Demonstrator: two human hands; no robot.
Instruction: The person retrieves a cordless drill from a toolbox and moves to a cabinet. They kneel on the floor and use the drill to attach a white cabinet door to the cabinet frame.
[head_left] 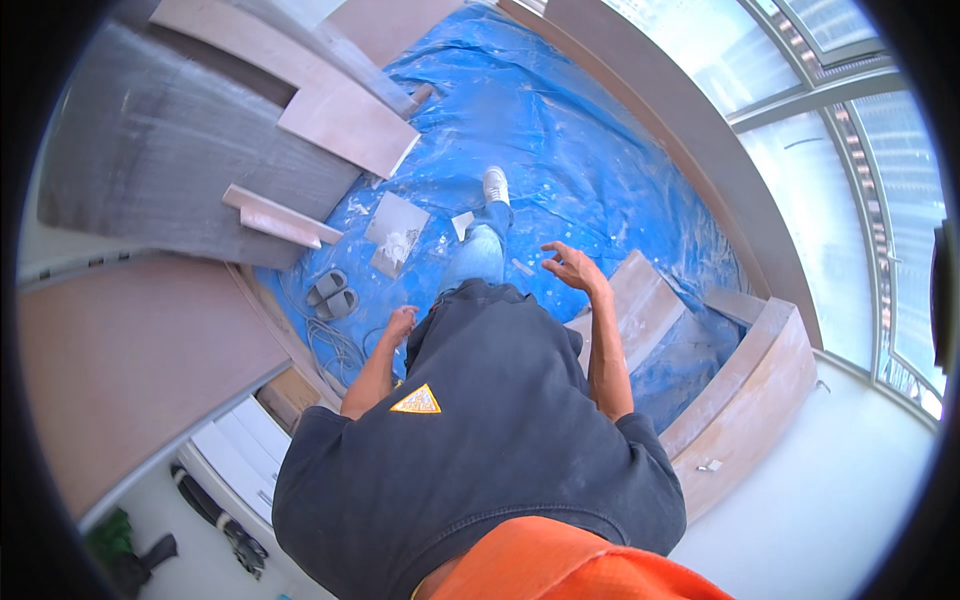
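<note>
- Above a floor covered by a blue plastic sheet [600,140], a person in a dark shirt looks straight down, one leg in jeans stepping forward with a white shoe [495,184] planted on the sheet.
- The right hand [570,266] is raised in the air, its fingers [553,247] spread and curled, empty; it hovers over a pale wooden board [640,300] that lies on the sheet toward the window side.
- The left hand [401,324] hangs low by the hip, fingers loosely curled inward and holding nothing that shows.
- Nearest the left hand, on the sheet, lie a pair of grey slippers [330,294], a coil of pale cable [335,345] and a square plaster board [396,232] with a dab of white paste on it.
- Along the sheet's far left edge, cut panels [340,120] lean in a stack; a curved wooden frame [745,390] bounds the near right corner.
- As for progress, the white-spattered sheet and loose boards suggest work in mid-course: neither hand has a tool or board in it, and the pieces lie unfitted.
</note>
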